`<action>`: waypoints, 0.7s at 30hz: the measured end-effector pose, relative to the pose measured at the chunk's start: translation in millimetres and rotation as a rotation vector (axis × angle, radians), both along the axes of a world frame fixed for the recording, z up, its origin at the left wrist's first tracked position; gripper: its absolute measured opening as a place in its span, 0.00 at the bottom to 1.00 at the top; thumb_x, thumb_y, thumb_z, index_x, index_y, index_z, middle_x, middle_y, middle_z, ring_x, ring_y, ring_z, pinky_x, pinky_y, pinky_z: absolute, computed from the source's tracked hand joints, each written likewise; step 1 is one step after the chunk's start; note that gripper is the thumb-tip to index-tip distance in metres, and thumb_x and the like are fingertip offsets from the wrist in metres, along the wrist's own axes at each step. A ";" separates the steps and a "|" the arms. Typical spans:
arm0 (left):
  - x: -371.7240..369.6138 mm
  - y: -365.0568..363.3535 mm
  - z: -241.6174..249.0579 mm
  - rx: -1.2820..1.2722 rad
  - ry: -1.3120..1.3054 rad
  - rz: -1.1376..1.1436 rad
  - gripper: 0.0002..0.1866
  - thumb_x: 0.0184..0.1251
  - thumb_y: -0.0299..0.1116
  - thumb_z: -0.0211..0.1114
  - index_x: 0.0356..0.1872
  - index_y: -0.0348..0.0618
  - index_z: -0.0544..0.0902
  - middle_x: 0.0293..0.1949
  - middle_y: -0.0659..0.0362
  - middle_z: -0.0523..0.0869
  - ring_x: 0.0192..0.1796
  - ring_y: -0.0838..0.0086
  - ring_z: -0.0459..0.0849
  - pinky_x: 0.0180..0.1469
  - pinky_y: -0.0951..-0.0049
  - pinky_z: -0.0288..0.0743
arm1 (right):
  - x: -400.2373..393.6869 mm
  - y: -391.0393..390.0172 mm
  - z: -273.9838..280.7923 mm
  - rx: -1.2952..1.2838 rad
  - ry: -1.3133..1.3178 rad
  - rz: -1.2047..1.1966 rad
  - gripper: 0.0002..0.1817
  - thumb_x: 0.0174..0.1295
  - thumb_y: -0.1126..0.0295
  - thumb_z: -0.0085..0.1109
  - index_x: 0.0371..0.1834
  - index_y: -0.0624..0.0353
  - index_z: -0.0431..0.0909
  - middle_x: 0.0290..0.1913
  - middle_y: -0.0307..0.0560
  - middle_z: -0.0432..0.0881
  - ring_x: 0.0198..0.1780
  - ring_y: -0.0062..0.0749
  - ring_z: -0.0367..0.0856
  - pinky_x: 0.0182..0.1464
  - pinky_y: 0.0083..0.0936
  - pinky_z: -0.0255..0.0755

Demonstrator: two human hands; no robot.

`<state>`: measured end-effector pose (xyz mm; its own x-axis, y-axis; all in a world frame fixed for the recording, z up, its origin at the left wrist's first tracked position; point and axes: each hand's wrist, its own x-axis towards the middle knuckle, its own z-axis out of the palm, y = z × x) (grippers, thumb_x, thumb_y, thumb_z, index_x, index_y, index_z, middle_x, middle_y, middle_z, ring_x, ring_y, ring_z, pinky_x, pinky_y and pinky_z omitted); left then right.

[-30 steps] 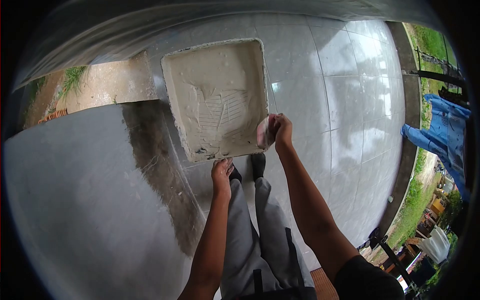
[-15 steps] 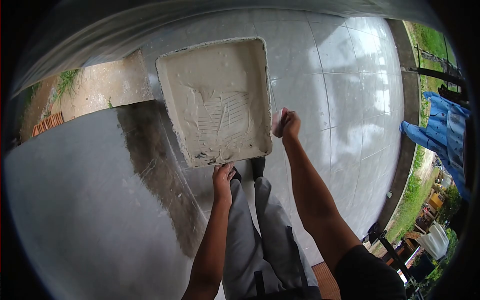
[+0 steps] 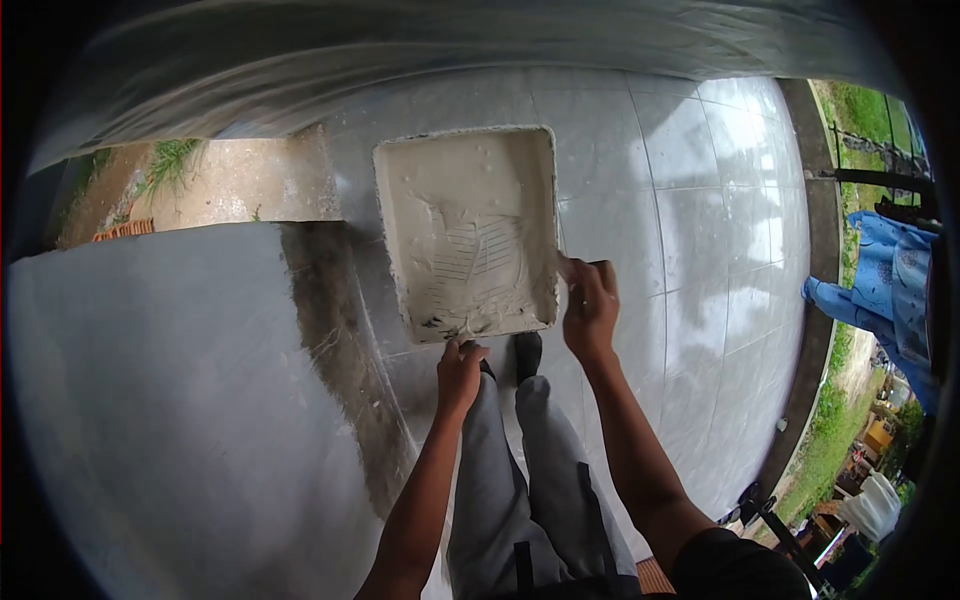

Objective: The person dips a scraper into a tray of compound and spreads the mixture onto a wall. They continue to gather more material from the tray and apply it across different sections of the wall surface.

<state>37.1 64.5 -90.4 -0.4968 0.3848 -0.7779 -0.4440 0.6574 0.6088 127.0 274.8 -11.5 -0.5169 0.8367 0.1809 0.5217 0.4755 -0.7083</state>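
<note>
A rectangular tray (image 3: 388, 215) with a crusted rim holds thick beige paste (image 3: 460, 185). Ridged lines mark the middle of the paste, and dark specks show near the front edge. My left hand (image 3: 459, 375) is closed on the tray's near rim, its fingers partly hidden under the edge. Beside the tray's right rim is my right hand (image 3: 592, 310), fingers bent and closed. A small, blurred edge shows between its fingertips and the rim; what it is I cannot make out. The shoe (image 3: 529, 355) on my right foot shows just below the tray.
Large grey floor tiles (image 3: 700, 240) extend to the right up to a dark border. On the left stands a grey surface (image 3: 160, 350) with a dark unpainted strip (image 3: 325, 340). A blue patterned cloth (image 3: 885, 270) hangs at the far right.
The tray has moved lower, farther from my head, and looks smaller. My right hand, earlier holding a blurred reddish flat thing off the rim, is now close against the rim. The view has tilted up.
</note>
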 end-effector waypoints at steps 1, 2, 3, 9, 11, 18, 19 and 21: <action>-5.2 1.4 6.0 0.003 0.011 0.004 0.32 0.70 0.41 0.61 0.69 0.27 0.72 0.47 0.49 0.92 0.54 0.68 0.88 0.60 0.67 0.74 | -10.5 -4.1 2.3 -0.010 0.014 0.079 0.21 0.57 0.87 0.56 0.53 0.60 0.83 0.39 0.53 0.77 0.43 0.53 0.79 0.45 0.43 0.75; -9.6 3.3 12.1 0.026 0.020 0.037 0.32 0.69 0.40 0.62 0.68 0.27 0.73 0.47 0.49 0.92 0.52 0.69 0.88 0.59 0.69 0.74 | -22.2 -8.4 4.2 -0.017 0.029 0.158 0.21 0.56 0.86 0.57 0.53 0.60 0.84 0.39 0.53 0.77 0.44 0.52 0.79 0.45 0.43 0.74; -15.3 5.1 18.5 0.050 0.029 0.069 0.31 0.68 0.39 0.64 0.67 0.27 0.74 0.46 0.49 0.92 0.51 0.69 0.88 0.59 0.72 0.74 | -34.3 -13.4 3.1 0.018 -0.019 0.238 0.21 0.57 0.85 0.57 0.54 0.59 0.84 0.39 0.52 0.77 0.44 0.51 0.79 0.46 0.43 0.74; -27.2 -10.7 -0.4 0.192 0.002 0.214 0.24 0.68 0.37 0.65 0.60 0.31 0.80 0.46 0.44 0.92 0.51 0.61 0.90 0.58 0.67 0.78 | -73.0 -23.2 -53.2 0.111 -0.338 0.485 0.17 0.58 0.78 0.59 0.50 0.51 0.86 0.44 0.45 0.79 0.51 0.42 0.80 0.49 0.40 0.72; -33.1 -16.9 5.9 0.145 0.018 0.148 0.24 0.70 0.36 0.64 0.63 0.32 0.79 0.46 0.46 0.92 0.51 0.64 0.90 0.57 0.68 0.79 | -88.3 -23.5 -56.4 0.118 -0.310 0.473 0.15 0.58 0.77 0.59 0.47 0.51 0.86 0.44 0.44 0.82 0.52 0.42 0.81 0.49 0.41 0.72; -47.0 -32.8 6.4 0.108 0.051 0.096 0.22 0.71 0.33 0.58 0.61 0.31 0.79 0.49 0.45 0.92 0.52 0.61 0.91 0.59 0.64 0.80 | -112.5 -20.2 -51.3 -0.037 -0.581 0.468 0.13 0.57 0.77 0.60 0.42 0.48 0.88 0.42 0.44 0.89 0.50 0.45 0.88 0.51 0.43 0.79; -47.2 -34.8 2.1 0.113 0.045 0.110 0.22 0.71 0.33 0.58 0.61 0.31 0.79 0.49 0.45 0.92 0.52 0.61 0.91 0.59 0.64 0.80 | -113.3 -17.2 -49.1 -0.029 -0.590 0.480 0.13 0.57 0.77 0.60 0.42 0.48 0.88 0.42 0.44 0.89 0.50 0.45 0.88 0.51 0.43 0.79; -48.4 -34.4 -3.4 0.162 0.069 0.140 0.22 0.71 0.34 0.58 0.61 0.31 0.79 0.49 0.45 0.93 0.54 0.58 0.91 0.60 0.63 0.79 | -114.4 -9.2 -45.0 -0.076 -0.428 0.481 0.14 0.57 0.78 0.61 0.43 0.49 0.88 0.48 0.43 0.90 0.53 0.44 0.88 0.55 0.42 0.81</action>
